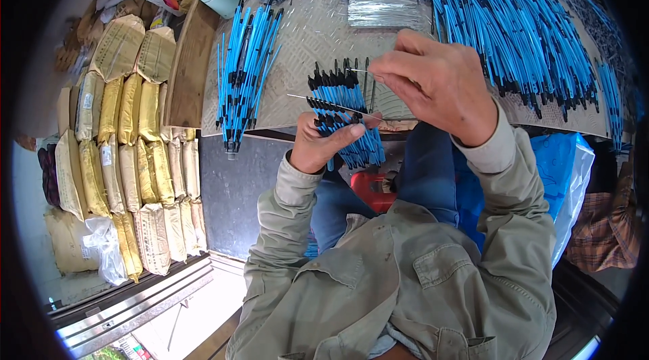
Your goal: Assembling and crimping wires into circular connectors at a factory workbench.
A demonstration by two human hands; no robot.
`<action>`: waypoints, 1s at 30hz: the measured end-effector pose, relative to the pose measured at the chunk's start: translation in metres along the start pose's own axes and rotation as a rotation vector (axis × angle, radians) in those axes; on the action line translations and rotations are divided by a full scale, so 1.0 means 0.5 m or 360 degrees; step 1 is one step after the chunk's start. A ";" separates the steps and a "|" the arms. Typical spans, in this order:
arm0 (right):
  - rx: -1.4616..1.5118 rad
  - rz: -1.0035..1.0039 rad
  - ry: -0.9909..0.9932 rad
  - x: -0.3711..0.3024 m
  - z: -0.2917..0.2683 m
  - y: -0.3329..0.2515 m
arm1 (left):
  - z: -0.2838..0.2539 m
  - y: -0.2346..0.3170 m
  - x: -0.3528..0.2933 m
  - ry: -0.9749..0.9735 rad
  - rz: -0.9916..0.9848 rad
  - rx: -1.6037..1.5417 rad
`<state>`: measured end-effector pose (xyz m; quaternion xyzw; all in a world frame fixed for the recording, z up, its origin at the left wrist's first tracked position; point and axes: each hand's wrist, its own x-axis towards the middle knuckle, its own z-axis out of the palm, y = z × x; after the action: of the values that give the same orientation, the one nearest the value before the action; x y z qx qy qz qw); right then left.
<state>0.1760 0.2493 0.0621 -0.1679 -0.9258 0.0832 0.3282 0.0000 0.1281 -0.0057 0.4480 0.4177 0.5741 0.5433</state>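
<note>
Bundle of blue rods (346, 96) with black fittings sits clamped in the left hand (321, 144) at the near edge of the table (294, 35); the right hand (443, 76), apart from the left, pinches a thin wire (361, 70). Silvery wires (383, 11) lie farther off, a rod pile (520, 29) right.

Before you, workbench (297, 35). At its near edge, rod bundle (346, 91) in your left hand (323, 145); right hand (443, 83) right of bundle. On bench: wire stack (383, 11) beyond bundle, rod heap (520, 29) right, rod pile (247, 66) left. Sacks (128, 113) farther left.
</note>
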 end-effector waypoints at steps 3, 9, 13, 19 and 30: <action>0.0276 0.0080 -0.0229 0.034 -0.001 0.006 | 0.002 0.004 -0.002 0.0004 -0.0041 -0.0002; 0.1157 0.0283 -0.0496 0.036 0.041 0.057 | -0.004 -0.003 0.000 0.0062 -0.0078 0.0032; 0.1605 0.0168 -0.0513 0.030 0.044 0.074 | -0.007 -0.007 0.001 0.0029 -0.0069 -0.0024; 0.1433 0.0226 -0.0845 0.059 0.004 0.061 | -0.011 -0.015 -0.001 0.0015 -0.0019 -0.0091; 0.1373 0.0239 -0.0756 0.047 0.017 0.057 | -0.015 -0.007 0.000 -0.0093 -0.0033 0.0015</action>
<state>0.1609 0.2839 0.0618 -0.0594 -0.8415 0.5181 0.1409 -0.0063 0.1285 -0.0110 0.4628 0.4090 0.5532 0.5590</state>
